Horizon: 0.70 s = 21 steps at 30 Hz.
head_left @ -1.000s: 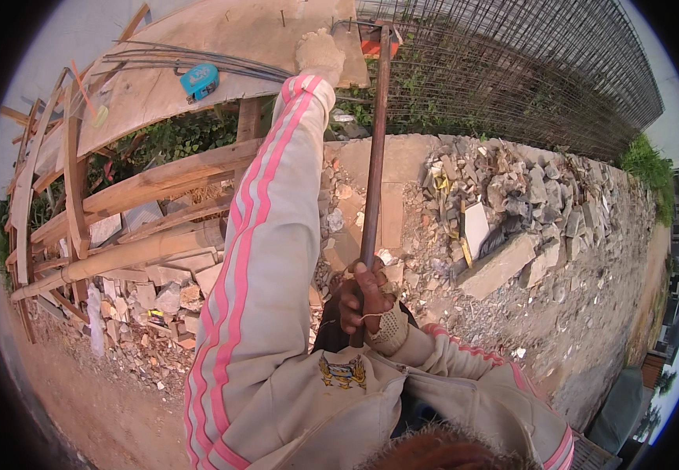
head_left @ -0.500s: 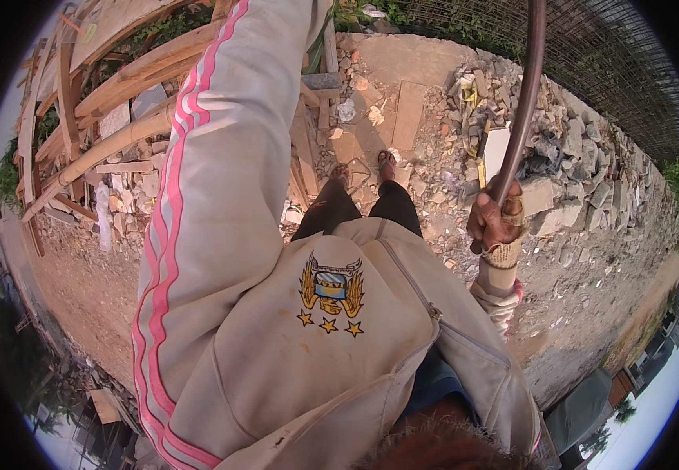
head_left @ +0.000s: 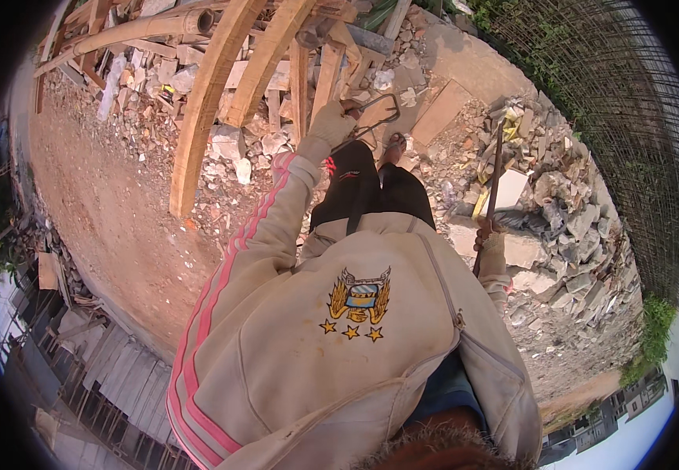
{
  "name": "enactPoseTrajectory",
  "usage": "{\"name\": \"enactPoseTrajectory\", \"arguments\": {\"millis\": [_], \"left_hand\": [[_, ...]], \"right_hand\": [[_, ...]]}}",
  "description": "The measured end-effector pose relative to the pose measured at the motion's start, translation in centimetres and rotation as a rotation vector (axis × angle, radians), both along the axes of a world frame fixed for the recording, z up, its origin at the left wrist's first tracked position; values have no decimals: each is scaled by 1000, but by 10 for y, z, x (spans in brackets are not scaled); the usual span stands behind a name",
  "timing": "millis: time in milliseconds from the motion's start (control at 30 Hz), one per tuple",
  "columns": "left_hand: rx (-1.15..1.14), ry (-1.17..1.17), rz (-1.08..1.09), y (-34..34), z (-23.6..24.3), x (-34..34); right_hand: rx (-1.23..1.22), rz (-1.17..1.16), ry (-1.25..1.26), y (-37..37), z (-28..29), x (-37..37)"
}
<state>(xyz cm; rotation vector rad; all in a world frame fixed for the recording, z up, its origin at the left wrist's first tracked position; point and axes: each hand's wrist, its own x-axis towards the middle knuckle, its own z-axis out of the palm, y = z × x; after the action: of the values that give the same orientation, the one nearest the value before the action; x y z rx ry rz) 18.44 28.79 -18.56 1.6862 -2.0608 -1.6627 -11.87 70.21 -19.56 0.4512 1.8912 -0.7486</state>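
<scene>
My left hand (head_left: 342, 114), in a pale fingerless glove, is closed around a thin bent metal rod (head_left: 390, 117), shaped like an angular loop, beside my left leg. Its fingers are partly hidden. On the other side, my right hand (head_left: 486, 235), gloved alike, grips a long dark metal bar (head_left: 497, 176). The bar stands nearly upright in the view, its upper end over the rubble and its lower end beside my sleeve.
Wooden beams (head_left: 212, 102) and a bamboo pole (head_left: 143, 30) lean at left over broken bricks. A heap of concrete rubble (head_left: 582, 227) lies at right, below wire mesh (head_left: 629, 94). A flat board (head_left: 442, 111) lies ahead of my feet.
My left arm has come down from overhead, and its hand now shows holding the bent rod. My right hand and the bar have dropped lower; the view has shifted left.
</scene>
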Motion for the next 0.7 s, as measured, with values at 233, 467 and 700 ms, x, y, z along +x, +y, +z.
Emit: {"name": "enactPoseTrajectory", "arguments": {"millis": [233,467,700], "left_hand": [[153,-252,265,93,-64,131],[74,-1028,245,114,-83,184],[95,-451,509,126,-132,167]], "right_hand": [[-12,311,-142,47,-28,-20],[-10,353,-88,44,-42,-47],[2,369,-87,36,-46,-91]]}}
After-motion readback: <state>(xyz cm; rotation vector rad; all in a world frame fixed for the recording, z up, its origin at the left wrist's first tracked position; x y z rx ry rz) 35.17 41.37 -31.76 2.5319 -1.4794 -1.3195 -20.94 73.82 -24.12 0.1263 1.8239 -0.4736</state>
